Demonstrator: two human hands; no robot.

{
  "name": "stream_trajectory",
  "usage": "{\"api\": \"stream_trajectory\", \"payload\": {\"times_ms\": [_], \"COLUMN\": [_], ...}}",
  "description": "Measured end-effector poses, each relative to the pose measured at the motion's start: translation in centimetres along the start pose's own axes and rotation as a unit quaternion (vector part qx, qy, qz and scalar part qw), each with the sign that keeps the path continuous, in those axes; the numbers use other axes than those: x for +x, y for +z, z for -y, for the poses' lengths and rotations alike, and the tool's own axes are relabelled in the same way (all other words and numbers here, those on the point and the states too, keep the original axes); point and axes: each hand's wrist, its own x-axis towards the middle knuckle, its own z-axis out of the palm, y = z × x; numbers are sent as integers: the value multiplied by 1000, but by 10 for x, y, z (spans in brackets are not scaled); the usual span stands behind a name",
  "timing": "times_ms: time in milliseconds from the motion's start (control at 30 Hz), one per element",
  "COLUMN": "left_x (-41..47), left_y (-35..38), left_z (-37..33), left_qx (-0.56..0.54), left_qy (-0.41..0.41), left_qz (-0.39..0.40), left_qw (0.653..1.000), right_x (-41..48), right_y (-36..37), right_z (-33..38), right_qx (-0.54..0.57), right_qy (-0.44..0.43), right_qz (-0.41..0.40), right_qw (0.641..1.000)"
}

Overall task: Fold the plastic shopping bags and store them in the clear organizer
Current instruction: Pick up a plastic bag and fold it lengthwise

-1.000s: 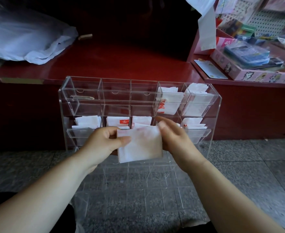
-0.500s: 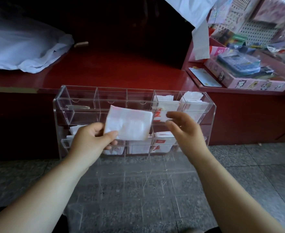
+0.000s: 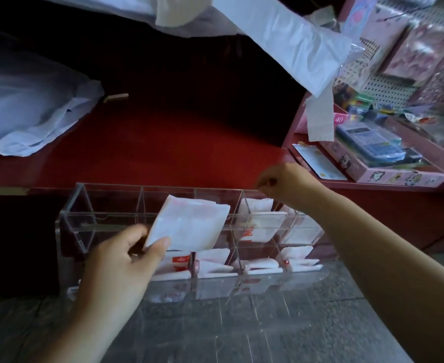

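Folded bag (image 3: pixel 189 226) on its way into the clear organizer (image 3: pixel 70 231), set against the front of a red tabletop (image 3: pixel 189 148). Left hand (image 3: pixel 126 263) at 7 o'clock of the bag, thumb and curled fingers pinching its lower left corner. Bag at 1 o'clock from that hand, face toward the camera and slightly tilted, long axis close to 9-to-3, hovering across the second and third top-row compartments from the left. Right hand (image 3: pixel 281 182) well apart at 2 o'clock of the bag, near the organizer's back rim, fingers curled in with nothing seen between them; contact with the rim impossible to judge. Left hand plainly the nearer, and by all signs the one to finish: probably a tip of the bag onto its edge, then a drop into the compartment beneath. Top row: stored bags (image 3: pixel 257 213) only in the two compartments at the 3 o'clock end, none visible in the three to their left. Lower row: more folded bags (image 3: pixel 213 260), some with red print, in every compartment in view. Judged well along but not done, with a loose bag (image 3: pixel 32 113) lying at 10 o'clock on the tabletop and a hanging bag (image 3: pixel 294 48) at 1 o'clock.
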Motion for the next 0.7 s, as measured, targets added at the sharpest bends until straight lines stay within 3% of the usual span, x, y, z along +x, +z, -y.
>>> {"api": "stream_trajectory", "payload": {"times_ms": [167, 333, 700], "left_x": [1, -1, 13], "left_y": [-2, -1, -3], "left_z": [-1, -2, -27], "left_qx": [-20, -15, 24], "left_qy": [-9, -5, 29], "left_qz": [17, 10, -7], "left_qw": [1000, 1000, 999], "right_x": [-3, 4, -24], "right_y": [13, 19, 6], "right_z": [-1, 4, -9], "right_qx": [-106, -203, -36], "right_qy": [32, 35, -10], "right_qz": [56, 47, 44], "right_qw": [992, 978, 998]}}
